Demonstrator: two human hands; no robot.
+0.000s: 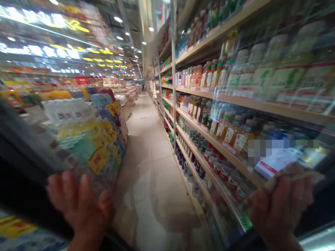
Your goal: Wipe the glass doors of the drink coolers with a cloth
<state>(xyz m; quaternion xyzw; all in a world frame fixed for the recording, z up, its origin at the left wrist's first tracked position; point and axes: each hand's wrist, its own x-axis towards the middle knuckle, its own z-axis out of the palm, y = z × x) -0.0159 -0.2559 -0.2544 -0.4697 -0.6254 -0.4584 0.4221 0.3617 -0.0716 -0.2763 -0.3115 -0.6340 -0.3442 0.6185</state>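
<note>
My left hand (81, 205) is at the lower left, fingers spread and pointing up. It lies over a dark frame (28, 188) that slants across that corner; I cannot tell how firmly it touches. At the lower right my right hand (282, 205) is closed on a pale, thin cloth (295, 177), its folds showing above the knuckles. The cloth is up against a glass pane (235, 115) that carries reflections and blurs. Behind this pane, wooden shelves (225, 144) hold rows of bottled drinks (230, 129). A white and red label or card (277, 162) shows just above the right hand.
A tiled aisle floor (146, 146) runs away in the middle. Stacked packs of bottles (89, 139) line its left side. A metal upright (173, 76) divides the shelving on the right. Lit signs (39, 21) glow at the upper left.
</note>
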